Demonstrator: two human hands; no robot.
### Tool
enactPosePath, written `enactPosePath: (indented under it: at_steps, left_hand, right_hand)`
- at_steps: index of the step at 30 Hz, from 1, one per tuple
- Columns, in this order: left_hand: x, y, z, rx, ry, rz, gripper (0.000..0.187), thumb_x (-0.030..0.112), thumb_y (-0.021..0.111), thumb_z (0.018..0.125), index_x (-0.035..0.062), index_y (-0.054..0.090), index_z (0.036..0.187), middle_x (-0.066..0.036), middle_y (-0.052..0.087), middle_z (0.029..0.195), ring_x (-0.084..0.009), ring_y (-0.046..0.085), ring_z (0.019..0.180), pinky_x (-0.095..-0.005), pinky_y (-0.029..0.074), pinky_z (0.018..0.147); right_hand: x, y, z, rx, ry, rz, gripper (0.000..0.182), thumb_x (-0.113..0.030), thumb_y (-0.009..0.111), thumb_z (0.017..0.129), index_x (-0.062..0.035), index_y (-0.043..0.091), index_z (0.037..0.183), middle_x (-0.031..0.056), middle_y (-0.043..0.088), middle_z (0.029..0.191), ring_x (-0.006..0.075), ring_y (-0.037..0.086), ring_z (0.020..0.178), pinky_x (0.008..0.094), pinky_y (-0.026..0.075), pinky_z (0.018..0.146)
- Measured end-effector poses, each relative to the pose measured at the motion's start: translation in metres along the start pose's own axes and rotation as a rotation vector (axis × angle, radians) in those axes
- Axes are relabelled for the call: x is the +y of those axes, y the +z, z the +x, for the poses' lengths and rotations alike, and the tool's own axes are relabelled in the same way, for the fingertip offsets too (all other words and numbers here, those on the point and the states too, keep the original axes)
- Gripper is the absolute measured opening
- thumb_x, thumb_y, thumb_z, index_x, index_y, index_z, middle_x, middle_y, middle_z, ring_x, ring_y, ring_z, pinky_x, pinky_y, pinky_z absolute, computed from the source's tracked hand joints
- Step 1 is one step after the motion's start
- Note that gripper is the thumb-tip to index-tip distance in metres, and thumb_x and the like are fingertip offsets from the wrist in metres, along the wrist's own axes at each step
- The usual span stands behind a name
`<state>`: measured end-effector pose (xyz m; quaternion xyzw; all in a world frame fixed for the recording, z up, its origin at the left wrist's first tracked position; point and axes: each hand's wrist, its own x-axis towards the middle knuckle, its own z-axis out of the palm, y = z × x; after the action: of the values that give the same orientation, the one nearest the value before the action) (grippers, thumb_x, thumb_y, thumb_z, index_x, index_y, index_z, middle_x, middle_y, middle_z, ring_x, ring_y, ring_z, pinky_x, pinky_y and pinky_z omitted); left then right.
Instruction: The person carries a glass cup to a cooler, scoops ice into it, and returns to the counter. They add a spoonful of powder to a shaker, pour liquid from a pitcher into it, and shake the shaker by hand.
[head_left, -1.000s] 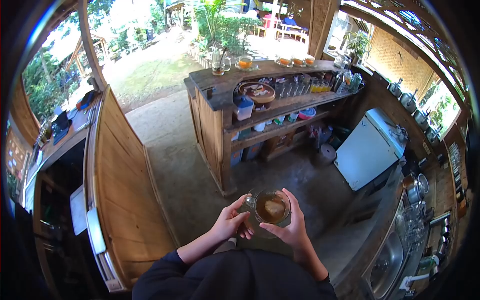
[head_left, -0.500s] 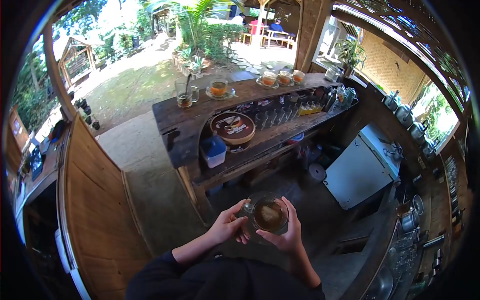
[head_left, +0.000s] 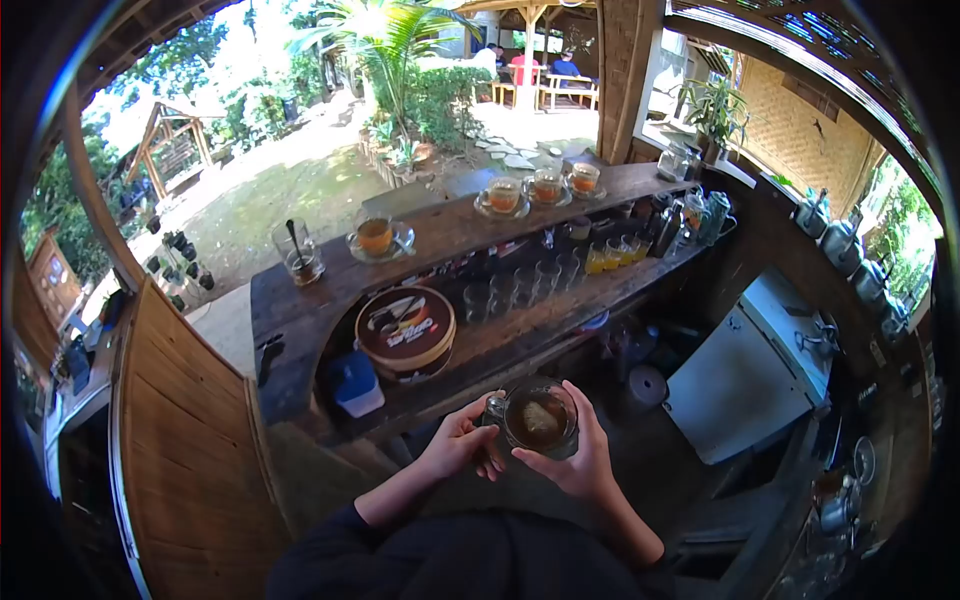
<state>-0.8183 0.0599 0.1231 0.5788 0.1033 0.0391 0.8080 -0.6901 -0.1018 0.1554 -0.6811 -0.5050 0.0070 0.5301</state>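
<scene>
Counter [head_left: 285, 325]: runs slantwise ahead, near edge just beyond the glass cup [head_left: 524, 440]; dark floor [head_left: 648, 468] to the right, as far as the white fridge [head_left: 735, 375].
Glass cup: sits between both hands; clear, brown drink inside, with a pale lump [head_left: 541, 418], perhaps a tea bag.
Left hand [head_left: 460, 442]: grips the handle [head_left: 495, 408].
Right hand [head_left: 582, 455]: curves around the opposite side.
Orange-drink cups [head_left: 546, 188]: four, three grouped, one apart.
Tall glass [head_left: 303, 262]: one, spoon inside.
Round tub [head_left: 405, 325]: one.

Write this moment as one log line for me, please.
Held: glass cup | Left hand: at its handle | Right hand: around its side | Inside: brown drink, pale lump | Ahead: counter bearing cups of orange drink
</scene>
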Motion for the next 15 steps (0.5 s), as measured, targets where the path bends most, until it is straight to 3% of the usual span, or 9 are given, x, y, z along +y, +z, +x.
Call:
enactPosePath:
  at_steps: [5,7,14,15]
  left_hand:
    - [0.014,0.005,0.063,0.108,0.065,-0.015,0.055,0.012,0.041,0.093,0.0121,0.016,0.142,-0.013,0.064,0.067,-0.0209,0.064,0.053,-0.0237,0.048,0.043]
    - [0.022,-0.001,0.081,0.160,0.089,-0.010,0.054,0.011,0.041,0.093,0.0122,0.017,0.141,-0.013,0.064,0.066,-0.0209,0.064,0.053,-0.0236,0.048,0.043]
    - [0.046,-0.040,0.133,0.398,0.133,-0.027,0.051,0.009,0.041,0.091,0.0103,0.024,0.139,-0.012,0.062,0.061,-0.0197,0.061,0.048,-0.0228,0.047,0.042]
    - [0.048,-0.049,0.138,0.412,0.135,-0.028,0.051,0.009,0.041,0.091,0.0103,0.024,0.139,-0.012,0.062,0.061,-0.0197,0.061,0.048,-0.0228,0.047,0.042]
  right_hand:
    - [0.042,-0.030,0.066,-0.092,-0.063,0.017,0.090,-0.028,0.084,0.060,0.0002,0.034,0.129,0.0170,0.054,0.115,0.0281,0.057,0.105,0.0359,0.045,0.090]
    - [0.055,-0.033,0.091,-0.169,0.003,0.072,0.092,-0.019,0.085,0.059,0.0007,0.031,0.131,0.0171,0.052,0.120,0.0252,0.052,0.113,0.0348,0.040,0.096]
    - [0.102,-0.006,0.179,-0.303,-0.020,0.132,0.090,-0.021,0.084,0.060,-0.0008,0.032,0.131,0.0160,0.052,0.120,0.0245,0.050,0.114,0.0352,0.039,0.097]
    - [0.110,0.001,0.190,-0.304,-0.038,0.139,0.090,-0.027,0.083,0.060,-0.0021,0.033,0.131,0.0166,0.052,0.119,0.0267,0.052,0.112,0.0359,0.041,0.095]
